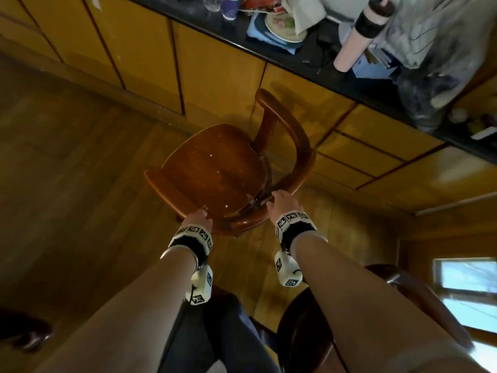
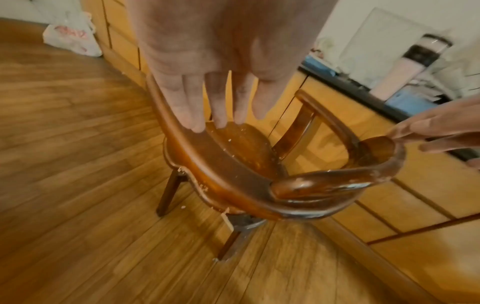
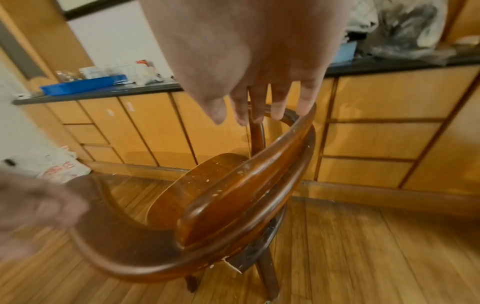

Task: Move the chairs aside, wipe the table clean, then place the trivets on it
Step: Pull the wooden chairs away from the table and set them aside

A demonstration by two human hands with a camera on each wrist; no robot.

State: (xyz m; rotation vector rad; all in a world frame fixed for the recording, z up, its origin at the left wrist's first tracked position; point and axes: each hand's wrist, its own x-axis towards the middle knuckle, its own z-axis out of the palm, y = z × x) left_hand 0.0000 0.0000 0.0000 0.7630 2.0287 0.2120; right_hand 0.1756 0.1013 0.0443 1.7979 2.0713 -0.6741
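A dark wooden chair (image 1: 215, 168) with a curved back rail stands on the wood floor in front of the cabinets, its back toward me. My left hand (image 1: 197, 216) rests on the left end of the rail. In the left wrist view its fingers (image 2: 192, 107) are straight, the tips touching the chair (image 2: 233, 164). My right hand (image 1: 282, 203) lies on the rail's right side. In the right wrist view its fingers (image 3: 259, 105) are stretched out just above the chair (image 3: 246, 185). Neither hand curls round the wood. No table or trivets are in view.
A dark countertop (image 1: 309, 63) crowded with dishes, bottles and bags runs above yellow cabinet doors (image 1: 220, 71) behind the chair. A second dark chair (image 1: 403, 292) stands close at my lower right. A white plastic bag (image 2: 70, 39) lies on the floor by the cabinets.
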